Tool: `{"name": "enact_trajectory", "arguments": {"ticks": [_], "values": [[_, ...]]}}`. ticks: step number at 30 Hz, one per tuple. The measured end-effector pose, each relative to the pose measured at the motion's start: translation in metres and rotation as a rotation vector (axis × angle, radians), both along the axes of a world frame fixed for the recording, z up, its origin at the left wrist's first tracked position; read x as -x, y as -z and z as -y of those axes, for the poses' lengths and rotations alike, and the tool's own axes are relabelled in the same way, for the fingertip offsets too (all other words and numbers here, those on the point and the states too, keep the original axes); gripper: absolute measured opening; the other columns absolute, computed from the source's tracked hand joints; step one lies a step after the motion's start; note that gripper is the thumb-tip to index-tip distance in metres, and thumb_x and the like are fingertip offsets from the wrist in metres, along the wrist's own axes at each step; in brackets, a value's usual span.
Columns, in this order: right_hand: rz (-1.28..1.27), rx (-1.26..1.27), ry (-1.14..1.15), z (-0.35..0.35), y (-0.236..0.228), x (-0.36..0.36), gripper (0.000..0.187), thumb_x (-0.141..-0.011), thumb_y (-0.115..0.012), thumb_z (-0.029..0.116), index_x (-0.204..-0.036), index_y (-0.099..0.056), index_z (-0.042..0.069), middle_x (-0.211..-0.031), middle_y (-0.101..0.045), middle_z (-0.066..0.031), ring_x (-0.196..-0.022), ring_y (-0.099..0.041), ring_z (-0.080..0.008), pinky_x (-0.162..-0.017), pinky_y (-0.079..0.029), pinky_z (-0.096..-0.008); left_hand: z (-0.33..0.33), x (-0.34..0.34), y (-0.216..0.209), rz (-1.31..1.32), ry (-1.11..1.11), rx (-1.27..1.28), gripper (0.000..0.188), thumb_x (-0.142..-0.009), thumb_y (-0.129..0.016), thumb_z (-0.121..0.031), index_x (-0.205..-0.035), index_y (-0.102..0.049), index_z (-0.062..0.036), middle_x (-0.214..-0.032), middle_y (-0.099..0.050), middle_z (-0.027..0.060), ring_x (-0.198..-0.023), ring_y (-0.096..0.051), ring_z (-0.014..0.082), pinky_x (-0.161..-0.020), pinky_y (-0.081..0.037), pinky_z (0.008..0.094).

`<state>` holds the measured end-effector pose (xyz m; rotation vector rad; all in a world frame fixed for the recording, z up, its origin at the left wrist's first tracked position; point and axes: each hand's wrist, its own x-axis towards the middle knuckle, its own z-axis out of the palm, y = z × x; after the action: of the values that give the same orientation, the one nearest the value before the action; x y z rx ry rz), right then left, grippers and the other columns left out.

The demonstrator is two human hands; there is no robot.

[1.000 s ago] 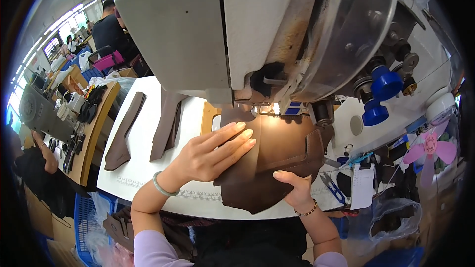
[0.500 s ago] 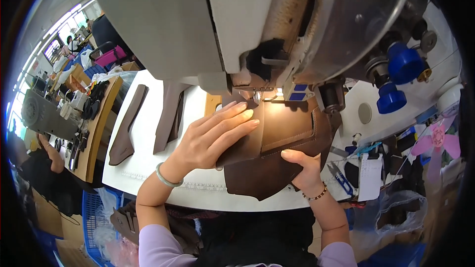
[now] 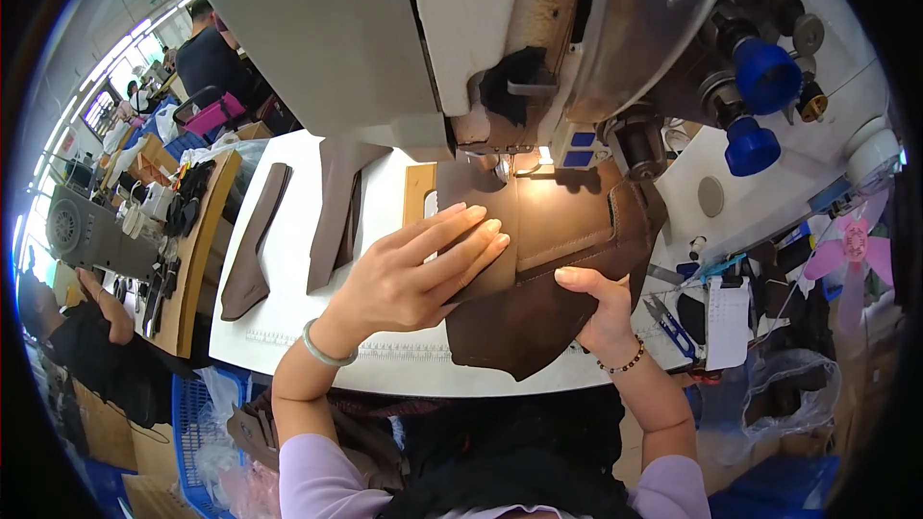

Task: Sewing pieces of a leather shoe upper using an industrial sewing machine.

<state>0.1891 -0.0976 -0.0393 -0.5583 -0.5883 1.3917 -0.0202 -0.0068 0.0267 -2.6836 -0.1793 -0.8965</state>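
Observation:
Brown leather panels (image 3: 524,327), joined by stitched seams, lie under the head of a sewing machine (image 3: 327,48). A lamp lights the leather around the needle area (image 3: 510,165), where the needle itself is too small to make out. My left hand (image 3: 409,274) rests on the left part of the leather, palm down, fingers stretched toward the needle area. At the near right edge, my right hand (image 3: 604,312) grips the leather, thumb on top and fingers hidden beneath. A rectangular stitched outline (image 3: 567,250) shows between the two hands.
Narrow brown leather pieces (image 3: 255,255) lie at left on the white table (image 3: 385,360). Blue-handled snips (image 3: 671,325), a white paper pad (image 3: 728,322) and a pink fan (image 3: 854,242) are at right. Blue knobs (image 3: 766,75) jut from the machine. A co-worker (image 3: 91,346) sits at far left.
My left hand has slid slightly toward me over the leather, uncovering more near the needle area. The right hand keeps its grip. The whole view has shifted a little.

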Motion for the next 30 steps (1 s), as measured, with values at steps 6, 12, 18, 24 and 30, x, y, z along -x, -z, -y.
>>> {"name": "enact_trajectory", "arguments": {"ticks": [6,12,18,24,30], "values": [[0.018,0.035,0.051,0.002,-0.008,0.006,0.035,-0.076,-0.057,-0.007,-0.111,-0.054,-0.003,-0.101,-0.062,-0.0143,-0.088,-0.065,-0.0224,-0.079,-0.055,-0.0349,0.0,0.001,0.002,0.009,0.04,-0.023,0.046,-0.064,-0.065,-0.01,-0.108,-0.065,0.0034,-0.111,-0.061,0.0089,-0.105,-0.06,0.0271,-0.089,-0.054,0.0367],[-0.012,0.037,0.056,0.004,-0.007,0.007,0.028,-0.08,-0.062,-0.004,-0.107,-0.058,0.001,-0.1,-0.063,-0.0086,-0.09,-0.063,-0.0164,-0.08,-0.053,-0.031,-0.001,0.003,0.006,0.004,0.037,-0.033,0.045,-0.065,-0.066,-0.012,-0.108,-0.067,0.0007,-0.111,-0.062,0.0071,-0.105,-0.061,0.0269,-0.087,-0.056,0.0365],[-0.007,0.005,0.042,0.002,-0.007,0.006,0.03,-0.081,-0.062,-0.004,-0.11,-0.057,0.001,-0.102,-0.063,-0.0091,-0.091,-0.063,-0.0164,-0.082,-0.052,-0.0309,-0.002,0.001,0.004,0.035,0.06,0.018,0.048,-0.062,-0.065,-0.01,-0.108,-0.065,0.0033,-0.111,-0.06,0.0092,-0.104,-0.06,0.026,-0.092,-0.052,0.0358],[-0.004,0.019,0.011,-0.007,-0.012,0.003,0.032,-0.082,-0.062,-0.003,-0.113,-0.056,0.001,-0.104,-0.062,-0.0089,-0.093,-0.062,-0.0165,-0.081,-0.052,-0.0309,-0.011,0.0,0.004,0.054,0.039,0.027,0.051,-0.061,-0.068,-0.012,-0.111,-0.064,0.0005,-0.112,-0.059,0.0078,-0.106,-0.059,0.0269,-0.09,-0.053,0.0352],[0.024,0.022,0.062,-0.013,-0.018,-0.002,0.03,-0.082,-0.062,-0.002,-0.111,-0.057,0.002,-0.101,-0.063,-0.0081,-0.09,-0.063,-0.0155,-0.08,-0.053,-0.0305,-0.012,-0.006,0.003,0.073,0.013,0.017,0.043,-0.066,-0.067,-0.017,-0.105,-0.066,0.0006,-0.105,-0.063,0.0093,-0.102,-0.062,0.0278,-0.081,-0.056,0.036]]}}
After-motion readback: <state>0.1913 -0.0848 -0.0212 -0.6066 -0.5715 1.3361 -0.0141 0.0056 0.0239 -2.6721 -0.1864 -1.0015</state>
